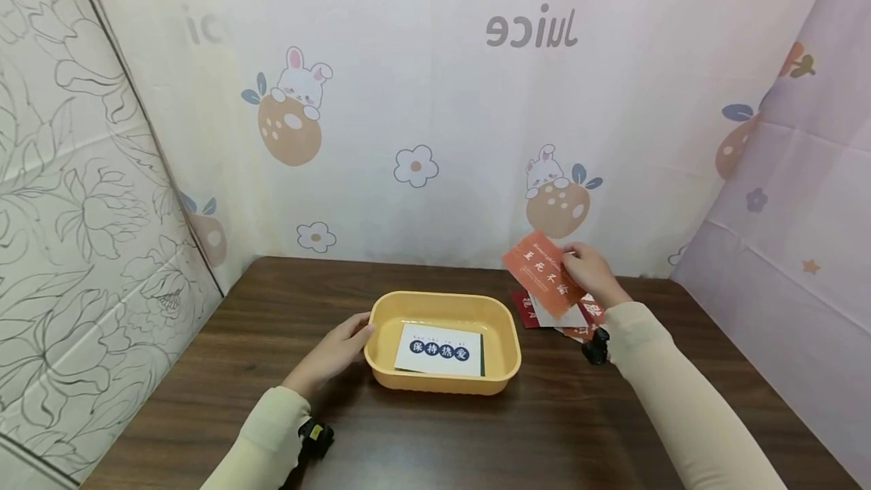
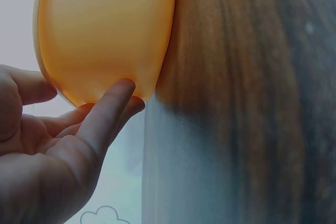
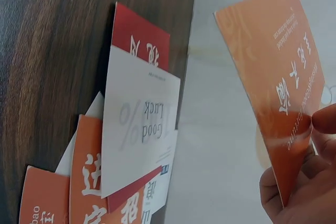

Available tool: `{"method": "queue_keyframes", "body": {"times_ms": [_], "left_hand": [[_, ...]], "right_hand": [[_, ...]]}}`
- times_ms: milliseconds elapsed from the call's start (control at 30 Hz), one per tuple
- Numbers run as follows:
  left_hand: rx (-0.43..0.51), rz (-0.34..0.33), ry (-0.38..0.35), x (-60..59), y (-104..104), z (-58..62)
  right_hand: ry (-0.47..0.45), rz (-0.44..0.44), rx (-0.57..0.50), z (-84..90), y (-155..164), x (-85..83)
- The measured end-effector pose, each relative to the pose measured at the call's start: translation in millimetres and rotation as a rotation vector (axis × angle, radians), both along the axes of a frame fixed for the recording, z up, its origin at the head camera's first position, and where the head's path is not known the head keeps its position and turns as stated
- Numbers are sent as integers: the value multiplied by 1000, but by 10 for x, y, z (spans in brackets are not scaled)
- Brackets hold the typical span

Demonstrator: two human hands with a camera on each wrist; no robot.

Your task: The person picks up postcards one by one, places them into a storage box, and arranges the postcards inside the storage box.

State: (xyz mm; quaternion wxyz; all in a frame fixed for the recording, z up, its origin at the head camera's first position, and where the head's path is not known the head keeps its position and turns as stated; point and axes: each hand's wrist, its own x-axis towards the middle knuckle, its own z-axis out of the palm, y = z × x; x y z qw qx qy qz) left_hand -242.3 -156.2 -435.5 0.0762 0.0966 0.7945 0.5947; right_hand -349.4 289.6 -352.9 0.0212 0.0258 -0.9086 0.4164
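A yellow plastic basin (image 1: 506,375) sits on the table, and the left hand (image 1: 333,348) holds its left end, fingertips against the outer wall (image 2: 113,35). Inside it lies a white card (image 1: 438,350) with dark blue round characters, over a dark-edged card. Raised above the table, an orange card (image 1: 537,267) with white characters is pinched by one edge in the right hand (image 1: 590,271). Just below that hand, a loose pile of cards overlaps: a white "Good Luck" card (image 3: 139,119) on top, with a red card (image 3: 139,32) and orange cards (image 3: 86,171) showing around it.
Dark wood-grain table (image 1: 272,324) carries everything. A pale curtain (image 1: 422,97) printed with rabbits and fruit hangs along its back edge, with flower-line fabric (image 1: 75,195) at the left. Each wrist wears a small black camera (image 1: 317,437).
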Motion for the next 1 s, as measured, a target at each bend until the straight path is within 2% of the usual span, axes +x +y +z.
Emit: {"method": "queue_keyframes", "body": {"times_ms": [267,667,833,1000], "left_hand": [[-14,4,-3,-4,4,-8],[4,-21,8,2,4,10],[-4,-1,6,-3,5,8],[8,-19,-3,-14,2,-7]], "right_hand": [[69,20,53,66,-145,62],[58,78,61,102,-259,71],[74,84,95,147,-374,99],[109,112,120,161,-500,112]]}}
